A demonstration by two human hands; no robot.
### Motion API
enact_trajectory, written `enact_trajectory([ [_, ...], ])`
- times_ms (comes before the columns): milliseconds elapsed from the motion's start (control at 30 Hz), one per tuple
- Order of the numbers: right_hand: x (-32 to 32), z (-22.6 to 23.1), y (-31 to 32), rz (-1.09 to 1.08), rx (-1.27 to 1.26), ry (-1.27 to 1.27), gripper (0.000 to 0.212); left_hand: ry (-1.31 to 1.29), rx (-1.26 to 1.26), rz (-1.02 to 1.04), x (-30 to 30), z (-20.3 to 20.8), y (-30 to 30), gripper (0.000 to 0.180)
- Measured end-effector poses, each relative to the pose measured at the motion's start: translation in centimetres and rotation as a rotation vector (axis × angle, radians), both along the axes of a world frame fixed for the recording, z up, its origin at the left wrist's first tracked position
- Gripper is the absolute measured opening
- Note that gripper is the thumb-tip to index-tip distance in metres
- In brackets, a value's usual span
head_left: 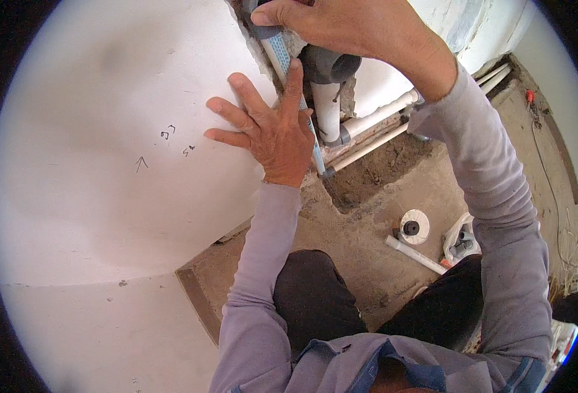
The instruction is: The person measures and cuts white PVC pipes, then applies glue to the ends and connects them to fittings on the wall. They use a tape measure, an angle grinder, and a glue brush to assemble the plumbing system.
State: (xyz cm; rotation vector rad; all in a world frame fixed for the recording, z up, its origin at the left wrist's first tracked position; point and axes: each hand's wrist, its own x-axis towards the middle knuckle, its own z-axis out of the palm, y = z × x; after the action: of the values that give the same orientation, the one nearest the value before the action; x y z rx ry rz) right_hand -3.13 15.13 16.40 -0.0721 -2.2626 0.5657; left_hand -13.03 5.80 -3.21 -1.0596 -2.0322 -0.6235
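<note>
A thin white pipe with blue print (278,56) runs along a chased channel in the white wall. My right hand (351,26) is at its top end, thumb pressed on a dark grey pipe fitting (265,31); most of its fingers are hidden. My left hand (279,141) lies with spread fingers on the wall and across this pipe, index finger along it. To the right of the pipe, a thick grey fitting (331,64) caps a short white pipe (326,108). The thin pipe's lower end meets a grey elbow (329,172).
White pipes (380,112) run low along the wall beside a dug trench (380,173). On the floor are a round white-topped container (415,226), a loose white pipe (416,254) and a bag of grey fittings (462,243). A cable (543,157) trails at the right.
</note>
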Motion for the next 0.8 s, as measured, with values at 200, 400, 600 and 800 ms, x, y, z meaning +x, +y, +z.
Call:
enact_trajectory([
  [200, 0.7, 0.0, -0.6, -0.023, 0.129, 0.031, 0.014, -0.041, -0.084, 0.072, 1.0, 1.0, -0.4, 0.082],
  [400, -0.9, -0.8, 0.4, -0.064, 0.239, 0.075, 0.021, -0.041, -0.039, 0.01, 0.4, 0.9, -0.1, 0.081],
  [600, -0.1, 0.6, 2.0, 0.055, 0.329, 0.043, 0.029, -0.078, -0.072, 0.017, 0.5, 1.4, -0.5, 0.084],
  [800, 0.2, -0.1, 2.3, -0.037, 0.294, 0.107, 0.015, -0.091, -0.042, -0.029, 0.8, 1.1, -0.3, 0.087],
])
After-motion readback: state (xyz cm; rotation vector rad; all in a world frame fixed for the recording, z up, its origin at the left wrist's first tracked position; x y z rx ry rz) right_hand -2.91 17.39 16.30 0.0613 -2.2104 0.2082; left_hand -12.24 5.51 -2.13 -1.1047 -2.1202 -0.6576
